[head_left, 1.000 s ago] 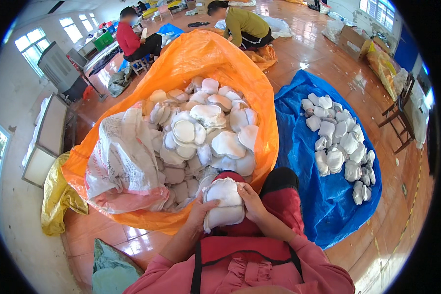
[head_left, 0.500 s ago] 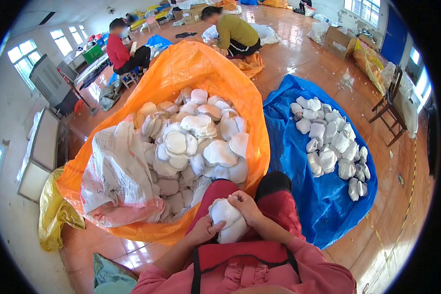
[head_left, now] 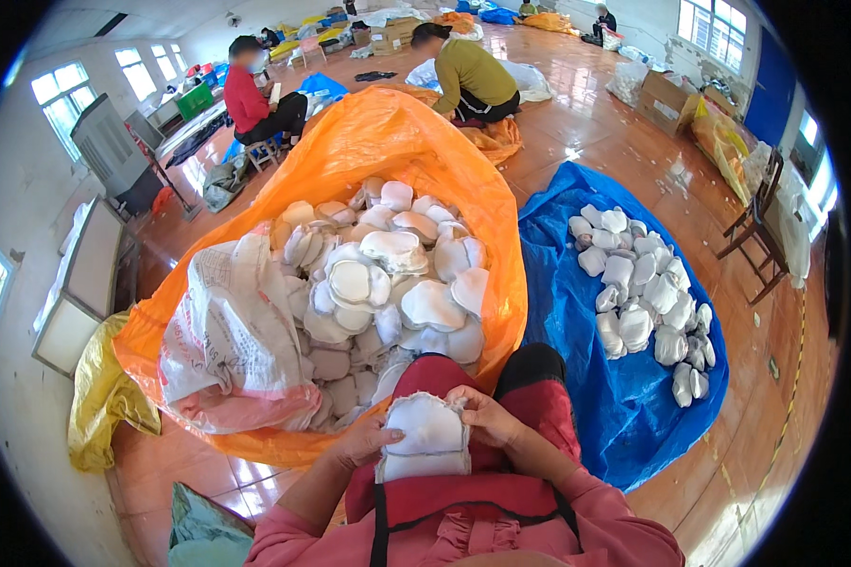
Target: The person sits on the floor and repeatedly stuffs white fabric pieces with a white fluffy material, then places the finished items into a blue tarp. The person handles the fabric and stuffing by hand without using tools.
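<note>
A white padded fabric piece with a rough stitched edge is held over my lap. My left hand grips its left side, thumb on top. At its upper right corner, the fingers of my right hand pinch the edge. Just beyond my knees lies a large heap of similar white pads inside an open orange sack. To the right, a smaller group of white pads, bunched in stacks, rests on a blue plastic sheet.
A white woven sack lies over the heap's left side. Yellow sacking is at the far left. Two people, one in red and one in olive, sit beyond the orange sack. A wooden chair stands at right.
The pad has turned and shifted slightly left and toward me, its broad face now spread between my hands. My right hand has moved to its upper right corner. The whole view has shifted slightly.
</note>
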The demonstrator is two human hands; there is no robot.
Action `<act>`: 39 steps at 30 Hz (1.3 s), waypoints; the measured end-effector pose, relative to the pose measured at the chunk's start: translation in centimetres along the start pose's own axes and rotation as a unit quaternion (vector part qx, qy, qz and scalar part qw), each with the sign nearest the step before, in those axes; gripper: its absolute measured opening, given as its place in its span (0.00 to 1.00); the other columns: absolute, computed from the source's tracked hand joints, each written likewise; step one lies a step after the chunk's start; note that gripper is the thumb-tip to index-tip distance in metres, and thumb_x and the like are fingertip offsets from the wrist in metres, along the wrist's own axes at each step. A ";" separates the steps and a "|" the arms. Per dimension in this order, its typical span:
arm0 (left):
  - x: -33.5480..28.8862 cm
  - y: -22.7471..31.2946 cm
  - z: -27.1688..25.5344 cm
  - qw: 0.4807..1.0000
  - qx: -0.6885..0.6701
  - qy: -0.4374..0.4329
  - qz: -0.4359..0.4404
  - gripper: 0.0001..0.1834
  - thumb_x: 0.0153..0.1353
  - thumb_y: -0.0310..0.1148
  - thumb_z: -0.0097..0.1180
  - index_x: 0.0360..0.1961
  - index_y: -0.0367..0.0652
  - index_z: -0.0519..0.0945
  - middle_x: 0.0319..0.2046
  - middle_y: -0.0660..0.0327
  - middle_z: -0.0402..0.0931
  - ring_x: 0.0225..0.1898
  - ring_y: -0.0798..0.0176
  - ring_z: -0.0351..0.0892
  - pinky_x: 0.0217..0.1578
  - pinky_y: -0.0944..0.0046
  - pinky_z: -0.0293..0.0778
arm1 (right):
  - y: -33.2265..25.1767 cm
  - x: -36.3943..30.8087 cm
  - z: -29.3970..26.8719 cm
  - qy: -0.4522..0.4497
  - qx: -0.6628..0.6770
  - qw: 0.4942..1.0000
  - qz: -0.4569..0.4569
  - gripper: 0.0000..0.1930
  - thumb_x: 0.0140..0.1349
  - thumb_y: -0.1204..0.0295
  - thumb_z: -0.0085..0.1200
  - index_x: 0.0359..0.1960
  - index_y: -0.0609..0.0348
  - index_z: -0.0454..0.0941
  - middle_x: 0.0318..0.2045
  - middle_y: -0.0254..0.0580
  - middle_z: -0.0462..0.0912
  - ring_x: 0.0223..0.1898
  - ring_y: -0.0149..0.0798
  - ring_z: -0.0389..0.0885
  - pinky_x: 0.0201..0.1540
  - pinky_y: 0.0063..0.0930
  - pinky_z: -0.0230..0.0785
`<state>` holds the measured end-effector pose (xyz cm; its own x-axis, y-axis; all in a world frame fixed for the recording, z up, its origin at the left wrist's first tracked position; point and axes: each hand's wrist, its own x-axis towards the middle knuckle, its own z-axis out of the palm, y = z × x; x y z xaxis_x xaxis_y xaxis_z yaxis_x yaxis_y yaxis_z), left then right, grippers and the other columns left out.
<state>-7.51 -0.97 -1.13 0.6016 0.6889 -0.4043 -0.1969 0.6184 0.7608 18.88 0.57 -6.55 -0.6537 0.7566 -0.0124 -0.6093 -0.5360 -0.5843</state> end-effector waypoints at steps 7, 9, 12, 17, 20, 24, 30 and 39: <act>0.5 -1.4 -0.6 0.998 -0.052 0.002 -0.039 0.42 0.46 0.34 0.69 0.64 0.41 0.65 0.54 0.59 0.75 0.55 0.62 0.75 0.56 0.61 0.71 | -0.3 0.3 3.0 -0.006 -0.064 0.994 0.089 0.51 0.43 0.47 0.72 0.66 0.59 0.59 0.58 0.41 0.70 0.59 0.37 0.69 0.62 0.34 0.62; 0.7 -0.9 -0.1 0.996 -0.074 0.005 -0.043 0.41 0.45 0.31 0.68 0.63 0.40 0.66 0.53 0.58 0.75 0.53 0.61 0.76 0.55 0.61 0.71 | -0.9 0.4 3.0 -0.033 -0.078 0.991 0.102 0.54 0.43 0.45 0.71 0.67 0.60 0.58 0.60 0.42 0.68 0.61 0.37 0.67 0.63 0.34 0.60; 0.8 -0.2 0.4 0.994 -0.076 0.001 -0.073 0.37 0.45 0.27 0.64 0.61 0.38 0.69 0.50 0.56 0.78 0.50 0.60 0.78 0.54 0.61 0.72 | -1.3 0.3 2.9 -0.060 -0.091 0.990 0.094 0.51 0.46 0.46 0.69 0.67 0.62 0.58 0.61 0.42 0.68 0.62 0.37 0.67 0.65 0.34 0.59; 1.3 0.2 1.4 0.986 -0.104 0.014 -0.127 0.31 0.46 0.23 0.61 0.57 0.35 0.73 0.47 0.55 0.79 0.46 0.58 0.80 0.51 0.61 0.75 | -1.5 0.3 2.5 -0.060 -0.036 0.991 0.115 0.43 0.55 0.49 0.62 0.66 0.62 0.60 0.61 0.41 0.69 0.61 0.36 0.69 0.63 0.32 0.62; 2.0 0.4 1.9 0.977 -0.151 0.021 -0.150 0.31 0.45 0.22 0.61 0.56 0.35 0.74 0.45 0.54 0.80 0.44 0.58 0.81 0.49 0.61 0.76 | 0.4 1.5 -0.6 -0.051 -0.106 0.980 0.158 0.39 0.60 0.48 0.56 0.65 0.63 0.62 0.60 0.41 0.71 0.60 0.37 0.71 0.60 0.31 0.65; 2.9 1.0 2.7 0.981 -0.062 0.038 -0.181 0.28 0.46 0.24 0.61 0.53 0.34 0.75 0.42 0.55 0.81 0.41 0.59 0.82 0.48 0.61 0.77 | 2.7 2.0 -2.4 -0.036 -0.015 0.981 0.190 0.36 0.65 0.44 0.45 0.63 0.64 0.65 0.56 0.44 0.75 0.54 0.39 0.76 0.57 0.33 0.69; 3.9 1.4 3.4 0.976 -0.016 0.051 -0.213 0.29 0.46 0.28 0.63 0.54 0.36 0.74 0.43 0.57 0.80 0.43 0.61 0.81 0.48 0.62 0.75 | 3.0 2.2 -1.7 -0.078 0.215 0.950 0.211 0.26 0.71 0.51 0.38 0.58 0.59 0.69 0.51 0.44 0.78 0.49 0.40 0.80 0.54 0.37 0.72; 3.9 2.3 4.9 0.982 0.089 0.107 -0.130 0.32 0.44 0.28 0.64 0.55 0.39 0.74 0.43 0.61 0.78 0.45 0.66 0.77 0.49 0.67 0.71 | 2.6 0.2 -1.5 0.027 0.085 0.989 0.115 0.09 0.65 0.77 0.52 0.46 0.56 0.74 0.39 0.34 0.79 0.38 0.29 0.79 0.40 0.23 0.74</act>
<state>-1.85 1.26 1.48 0.4342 0.5924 -0.6787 0.0905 0.7209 0.6871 17.84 -0.14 -9.29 -0.7618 0.6238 -0.1746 -0.5172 -0.7480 -0.4158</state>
